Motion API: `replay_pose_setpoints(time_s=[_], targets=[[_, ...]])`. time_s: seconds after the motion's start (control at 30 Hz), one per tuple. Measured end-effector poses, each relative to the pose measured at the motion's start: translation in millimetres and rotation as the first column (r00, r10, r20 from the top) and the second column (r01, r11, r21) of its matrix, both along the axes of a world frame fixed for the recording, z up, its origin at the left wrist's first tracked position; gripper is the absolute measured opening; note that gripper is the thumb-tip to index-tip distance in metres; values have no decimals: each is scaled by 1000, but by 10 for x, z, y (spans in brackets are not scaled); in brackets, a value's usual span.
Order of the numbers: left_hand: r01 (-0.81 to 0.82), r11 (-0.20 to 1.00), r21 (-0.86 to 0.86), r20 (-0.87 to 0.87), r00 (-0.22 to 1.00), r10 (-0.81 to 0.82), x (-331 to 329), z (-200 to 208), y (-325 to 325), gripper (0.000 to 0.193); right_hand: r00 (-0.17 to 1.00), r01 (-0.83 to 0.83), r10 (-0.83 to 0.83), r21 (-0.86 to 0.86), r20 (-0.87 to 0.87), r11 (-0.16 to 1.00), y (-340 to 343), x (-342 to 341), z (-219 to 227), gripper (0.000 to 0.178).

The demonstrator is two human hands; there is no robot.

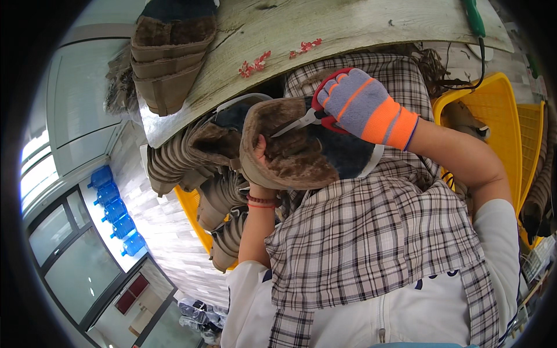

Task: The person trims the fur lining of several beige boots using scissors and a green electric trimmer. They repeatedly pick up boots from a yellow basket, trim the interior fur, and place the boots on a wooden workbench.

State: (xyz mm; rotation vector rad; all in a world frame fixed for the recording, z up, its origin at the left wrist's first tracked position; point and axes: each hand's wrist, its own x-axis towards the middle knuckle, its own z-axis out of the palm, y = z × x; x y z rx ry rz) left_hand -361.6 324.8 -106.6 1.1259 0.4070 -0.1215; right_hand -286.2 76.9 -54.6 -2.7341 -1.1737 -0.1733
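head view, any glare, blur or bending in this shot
in the head view, corners go black and the pale table bows along its edge; the window at far left glares nearly white; the scissors look fairly sharp

At lower centre a checked apron covers a white zip-up jacket, an orange-striped grey knit glove covers the right hand and red bracelets circle the left wrist.

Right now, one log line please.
Right hand: gloved, holding scissors | Left hand: bare, gripping fur-lined piece | Blades: over brown fur
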Motion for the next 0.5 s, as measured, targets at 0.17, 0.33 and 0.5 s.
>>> replay_pose_setpoints(time_s=[0.17, 0.33, 0.5], targets=[[-8, 999, -51, -26, 1000, 6, -4, 0, -17, 51, 999, -27, 26, 25, 33, 999, 27, 27, 48, 31], [8, 998, -64, -39, 999, -11, 3, 12, -30, 51, 998, -52, 50, -51, -36, 997, 29, 37, 141, 24], [18, 1000, 8, -10, 1000, -18, -27, -2, -10, 49, 998, 3, -5, -24, -60, 1000, -50, 7, 162, 30]])
